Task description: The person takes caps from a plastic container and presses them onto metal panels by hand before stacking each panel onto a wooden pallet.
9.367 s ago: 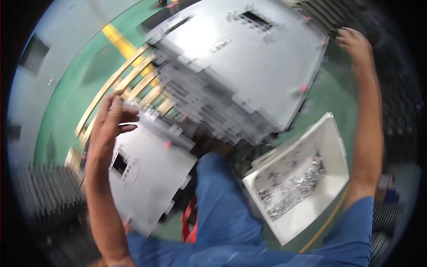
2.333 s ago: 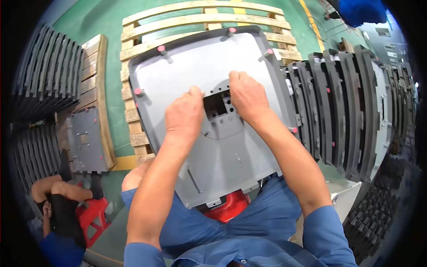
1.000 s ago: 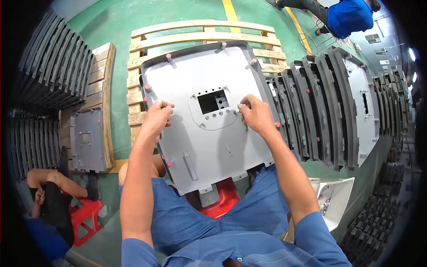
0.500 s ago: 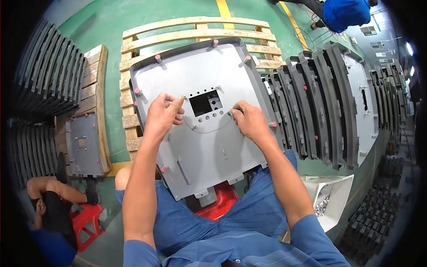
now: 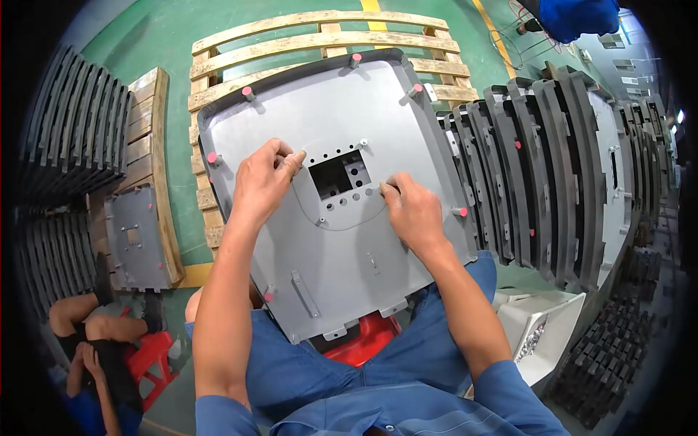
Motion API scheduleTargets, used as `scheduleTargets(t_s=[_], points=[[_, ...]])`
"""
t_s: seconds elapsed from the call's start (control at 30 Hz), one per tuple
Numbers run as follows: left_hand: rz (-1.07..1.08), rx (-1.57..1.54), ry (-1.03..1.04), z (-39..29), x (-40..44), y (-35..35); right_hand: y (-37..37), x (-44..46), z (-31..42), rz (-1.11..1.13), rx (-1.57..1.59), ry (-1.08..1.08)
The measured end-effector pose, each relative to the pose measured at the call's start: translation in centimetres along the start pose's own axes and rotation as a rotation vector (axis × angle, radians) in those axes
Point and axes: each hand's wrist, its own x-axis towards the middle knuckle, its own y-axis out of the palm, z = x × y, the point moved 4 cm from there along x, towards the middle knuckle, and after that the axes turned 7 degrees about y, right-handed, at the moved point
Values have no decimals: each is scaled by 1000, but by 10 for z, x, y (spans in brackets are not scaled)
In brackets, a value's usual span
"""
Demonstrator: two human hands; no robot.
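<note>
A grey metal panel (image 5: 345, 280) with a raised rim lies across my lap and the pallet. Near its middle is a rectangular cutout (image 5: 331, 179), with small holes above and below it. A thin cord (image 5: 352, 229) loops under the cutout and passes round a small post (image 5: 321, 220) at the lower left. My left hand (image 5: 263, 185) pinches one side of the cord near the cutout's upper-left corner. Beside the lower-right corner, my right hand (image 5: 416, 212) has its fingers pinched at the cord's other side; the fingertips hide the exact grip. Another post (image 5: 364, 142) stands at upper right.
A wooden pallet (image 5: 254, 52) lies beneath the panel's far part. Similar panels stand in rows to the right (image 5: 523, 174) and left (image 5: 80, 120). A white bin (image 5: 538, 327) with small metal parts sits at my right. One person (image 5: 102, 349) sits at left; another (image 5: 574, 18) is far right.
The view has shifted slightly, so the panel appears a little turned and lower. Both my hands keep their pinch with the cord between them. The person at left has brought their hands together.
</note>
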Motion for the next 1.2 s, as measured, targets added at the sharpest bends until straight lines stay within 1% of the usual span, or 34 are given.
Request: scheduleTargets(t_s=[0.03,0.1,0.13,0.3,0.4,0.53,0.6,0.63,0.7,0.73,0.87,1.03,1.2], points=[[3,1,-3,-4,1,-1,0,-1,-2,-21,11,-9],[60,152,-51,-4,2,-1,1,-2,-5,-35,25,-17],[30,110,-6,0,2,1,2,-3,-4,-65,22,-55],[26,170,27,4,2,10,5,-2,-8,-144,73,-159],[-16,236,147,2,3,11,3,3,-8,-78,108,-149],[-9,198,69,1,5,10,0,8,-8,18,153,-130],[5,61,13,3,4,11,1,7,-10,44,160,-146],[5,62,-4,6,3,12,2,6,-10,52,164,-159],[-6,144,220,-1,3,12,0,8,-9,95,173,-144],[14,216,230,-2,4,12,-2,8,-9,95,155,-157],[39,246,276,-1,3,15,1,8,-11,91,148,-179],[-36,325,308,-3,4,17,1,7,-14,79,164,-182],[-62,383,428,-3,5,20,3,5,-16,63,204,-172]])
